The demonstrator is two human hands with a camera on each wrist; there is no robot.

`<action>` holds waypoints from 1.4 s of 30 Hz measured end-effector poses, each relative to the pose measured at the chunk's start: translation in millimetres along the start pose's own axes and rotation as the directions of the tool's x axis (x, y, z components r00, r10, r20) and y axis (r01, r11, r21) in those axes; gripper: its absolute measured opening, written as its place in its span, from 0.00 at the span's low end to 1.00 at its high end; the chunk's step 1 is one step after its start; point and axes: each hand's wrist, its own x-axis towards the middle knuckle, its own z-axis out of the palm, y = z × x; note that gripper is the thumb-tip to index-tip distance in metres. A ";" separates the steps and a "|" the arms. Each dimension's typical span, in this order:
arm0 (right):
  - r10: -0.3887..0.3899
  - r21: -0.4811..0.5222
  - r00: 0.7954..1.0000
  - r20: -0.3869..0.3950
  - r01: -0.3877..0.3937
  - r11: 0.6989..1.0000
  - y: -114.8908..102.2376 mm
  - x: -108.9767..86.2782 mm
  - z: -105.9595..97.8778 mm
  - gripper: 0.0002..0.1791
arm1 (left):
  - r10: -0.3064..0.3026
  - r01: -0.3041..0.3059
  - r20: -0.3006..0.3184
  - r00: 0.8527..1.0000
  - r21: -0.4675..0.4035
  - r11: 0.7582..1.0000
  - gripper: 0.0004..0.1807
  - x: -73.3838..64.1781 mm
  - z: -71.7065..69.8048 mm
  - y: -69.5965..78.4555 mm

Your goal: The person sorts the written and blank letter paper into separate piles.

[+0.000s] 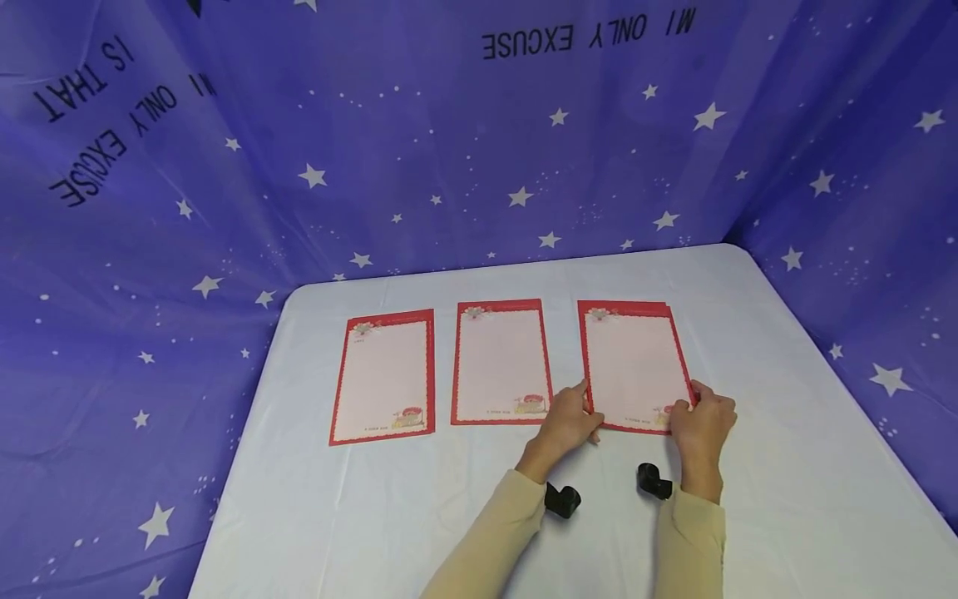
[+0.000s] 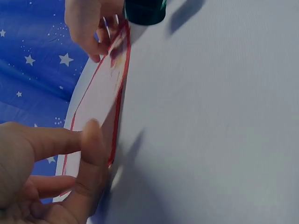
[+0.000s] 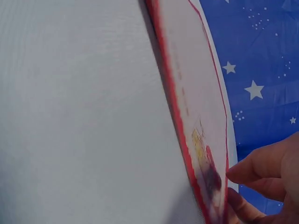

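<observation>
3 rectangular red-bordered papers [image 1: 636,362]

- A small curtained-off booth or corner with a single work table [image 1: 756,349] set inside it.
- Blue-purple fabric [image 1: 449,183] hangs behind the table and down both sides, creased like cloth draped as makeshift walls.
- White stars [image 1: 708,116] and upside-down black lettering [image 1: 591,35] are printed on it.
- The tabletop is plain white with rounded far corners.
- The cloth hides whatever lies beyond, so whether this stands in a home, office or studio I cannot tell.
</observation>
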 end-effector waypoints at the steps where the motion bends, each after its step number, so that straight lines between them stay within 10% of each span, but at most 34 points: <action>1: -0.001 -0.023 1.000 -0.003 0.001 1.000 -1.3 -0.6 1.0 0.27 | -0.001 0.001 0.003 1.000 -0.005 1.000 0.36 0.0 -2.4 -0.4; 11: -0.162 0.055 0.985 0.053 0.159 0.986 -58.0 -23.0 26.3 0.21 | 0.013 0.023 -0.200 0.980 0.175 0.984 0.25 -8.0 -55.9 2.0; 19: -0.332 0.047 0.891 0.310 0.335 0.941 -101.1 -60.6 79.8 0.21 | 0.008 0.091 -0.408 0.913 0.222 0.971 0.18 -20.9 -111.0 -31.9; 24: -0.204 -0.030 0.906 0.370 0.231 0.972 -103.7 -67.5 95.2 0.26 | -0.109 0.196 -0.463 0.880 0.144 0.970 0.25 -27.9 -122.1 -60.6; 29: -0.165 -0.030 0.906 0.390 0.192 0.981 -108.1 -62.4 103.4 0.28 | -0.169 0.203 -0.445 0.879 0.031 0.979 0.28 -29.0 -127.5 -74.2; 42: -0.208 0.010 0.922 0.327 0.216 0.976 -114.7 -68.6 121.3 0.30 | -0.095 0.145 -0.487 0.868 0.067 0.987 0.27 -32.4 -134.8 -76.4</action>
